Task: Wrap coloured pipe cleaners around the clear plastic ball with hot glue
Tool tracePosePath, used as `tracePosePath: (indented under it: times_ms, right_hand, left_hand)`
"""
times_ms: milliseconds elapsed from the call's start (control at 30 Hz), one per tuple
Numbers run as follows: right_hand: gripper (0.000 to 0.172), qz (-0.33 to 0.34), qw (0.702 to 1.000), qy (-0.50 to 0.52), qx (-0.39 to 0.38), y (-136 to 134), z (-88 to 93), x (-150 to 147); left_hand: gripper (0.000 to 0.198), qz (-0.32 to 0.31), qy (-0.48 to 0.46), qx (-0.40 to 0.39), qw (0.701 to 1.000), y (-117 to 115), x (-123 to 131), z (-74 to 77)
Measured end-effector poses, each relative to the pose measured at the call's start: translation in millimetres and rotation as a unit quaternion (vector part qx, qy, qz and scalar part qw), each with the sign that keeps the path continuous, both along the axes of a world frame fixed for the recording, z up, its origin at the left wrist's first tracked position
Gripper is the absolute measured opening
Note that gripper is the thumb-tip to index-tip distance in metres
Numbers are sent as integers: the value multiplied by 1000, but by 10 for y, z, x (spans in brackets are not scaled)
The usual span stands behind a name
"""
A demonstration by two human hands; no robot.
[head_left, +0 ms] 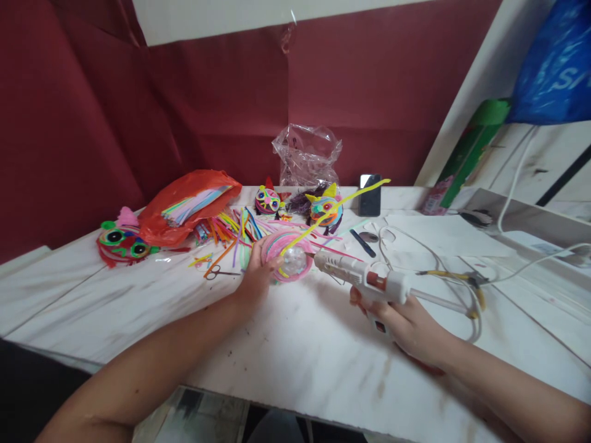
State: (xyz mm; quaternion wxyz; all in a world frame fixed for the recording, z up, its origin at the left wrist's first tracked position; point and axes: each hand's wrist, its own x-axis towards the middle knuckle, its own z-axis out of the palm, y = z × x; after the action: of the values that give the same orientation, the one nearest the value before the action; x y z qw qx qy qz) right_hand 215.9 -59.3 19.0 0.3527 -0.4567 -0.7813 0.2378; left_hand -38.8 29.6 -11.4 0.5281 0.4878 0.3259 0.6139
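Observation:
In the middle of the head view, my left hand [259, 271] grips a round pink craft piece [272, 249] by its left side, thumb on its face. Its centre is clear and shiny, and a long yellow pipe cleaner [344, 206] runs from it up to the right. My right hand [401, 317] is wrapped around the handle of a white hot glue gun [364, 277]. The gun's nozzle points left, close to the right side of the pink piece; whether they touch I cannot tell. A glue stick [438, 301] sticks out of the gun's back.
Small scissors [221, 272] lie left of my left hand. Behind are loose pipe cleaners [226, 227], a red plastic bag [184, 184], decorated faces such as the green-eared one [124, 240], a clear bag [307, 154] and a phone [369, 195]. A white cable [425, 246] loops at right.

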Motion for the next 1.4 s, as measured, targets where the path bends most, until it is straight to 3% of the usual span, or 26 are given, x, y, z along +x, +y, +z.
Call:
tracePosePath:
  times_ms: [200,467,700,767,867,967,1033,1100,1200,1267,1400]
  right_hand:
    - [26,10,1000,-7,-2,6,-19,-21]
    - [27,-4,1000,5,-20,17,-38,8]
    - [25,6,1000,21,-9,18,-29,-1]
    - [27,-42,999,27,9,85,-20,76]
    - [28,-194,979,-24,59,299,33,310]
    - [20,-363,922,-110,76,576,69,629]
    - [20,-404,889,-212,18,731,39,820]
    - [19,-410,870,-273,-13,835,-36,951]
    - [15,-393,872,-290,-19,885,-181,1050]
    - [13,-376,878,-297,-5,871,-257,1106]
    - [30,-340,885,-307,76,833,-249,1218]
  left_hand:
    - [59,3,-26,-9,1000,-8,3,48]
    - [58,-43,-22,-22,999,-45,39,29]
    - [51,-15,-55,-41,998,5,10,29]
    - [54,-7,-52,-45,998,20,2,33]
    - [55,5,-31,-52,998,41,-5,44]
    - [51,5,-33,-36,999,70,-13,59]
    - [50,8,-32,-33,999,79,-21,74]
    - [53,16,-22,-32,999,69,-27,90]
    - [58,20,-4,-31,999,28,-26,89]
    - [58,20,5,-25,999,5,-17,67]
    - [58,3,10,-1,1000,3,-6,16]
